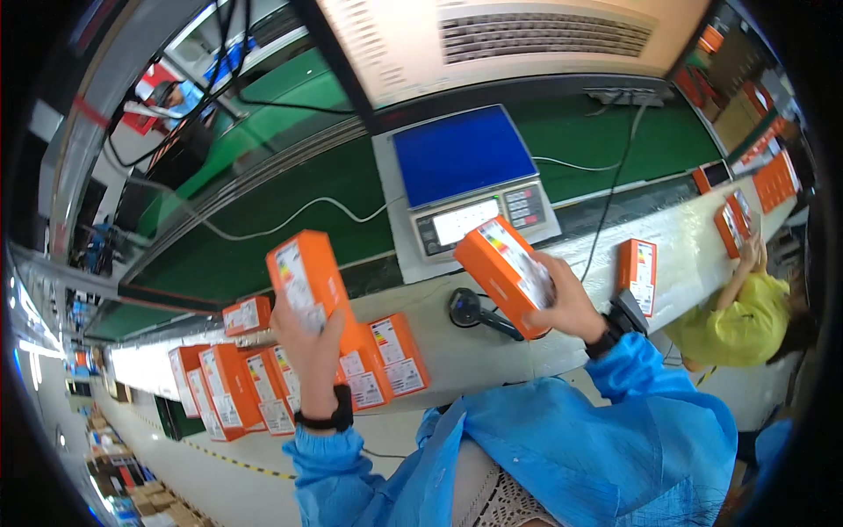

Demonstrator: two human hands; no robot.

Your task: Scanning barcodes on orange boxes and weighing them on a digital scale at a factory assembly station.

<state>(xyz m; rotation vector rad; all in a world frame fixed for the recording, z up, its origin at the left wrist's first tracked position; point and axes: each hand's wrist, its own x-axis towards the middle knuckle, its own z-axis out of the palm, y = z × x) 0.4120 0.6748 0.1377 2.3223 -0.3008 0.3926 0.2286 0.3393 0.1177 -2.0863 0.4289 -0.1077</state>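
My left hand [307, 338] is closed round an orange box [332, 279] with a white label, lifted over the row of boxes at the left. A second orange box [493, 263], labelled too, is gripped by my right hand [566, 303] and held tilted in front of the scale's display. The scale [465, 162] has a bare blue plate and a grey keypad front. Below the right-hand box, a black handheld scanner [474, 309] lies on the bench, partly hidden by it. Several orange boxes [230, 386] stand side by side near my left hand.
One orange box [639, 272] stands right of my right hand. At the far right a person in yellow [742, 321] handles another orange box [731, 227]. Cables run across the green conveyor surface [281, 206] behind the bench. A large panel [527, 44] rises behind the scale.
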